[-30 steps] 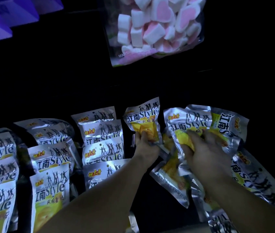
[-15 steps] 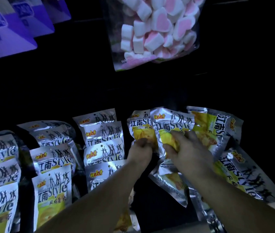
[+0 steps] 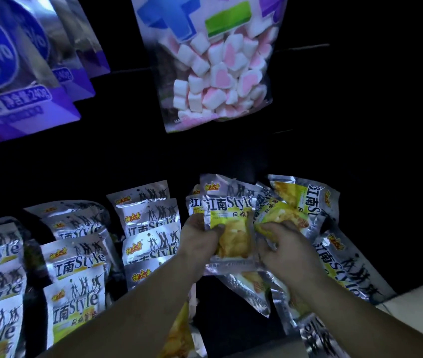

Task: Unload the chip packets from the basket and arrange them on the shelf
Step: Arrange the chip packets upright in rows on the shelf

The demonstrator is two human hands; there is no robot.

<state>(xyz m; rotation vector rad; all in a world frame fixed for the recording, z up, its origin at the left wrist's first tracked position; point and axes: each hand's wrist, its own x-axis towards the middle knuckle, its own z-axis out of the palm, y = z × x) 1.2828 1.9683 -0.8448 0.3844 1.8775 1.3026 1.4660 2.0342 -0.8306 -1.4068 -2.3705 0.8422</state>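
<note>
Silver and yellow chip packets fill the dark shelf. My left hand (image 3: 200, 240) grips an upright chip packet (image 3: 231, 223) by its left edge, thumb on its front. My right hand (image 3: 286, 250) holds the neighbouring packet (image 3: 280, 213) just to the right, fingers curled into its yellow part. A loose heap of packets (image 3: 334, 254) lies tilted under and to the right of my right hand. Neat rows of packets (image 3: 151, 228) stand to the left. No basket is in view.
A clear marshmallow bag (image 3: 220, 81) hangs above the packets. Purple and blue bags (image 3: 21, 94) hang at the upper left. More rows of chip packets (image 3: 76, 275) stand at the lower left. A pale surface (image 3: 422, 303) shows at the lower right edge.
Both hands came closer together. The packet from my right hand now stands in front of the one in my left, which grips it. The camera tilted up, showing more of the hanging bags.
</note>
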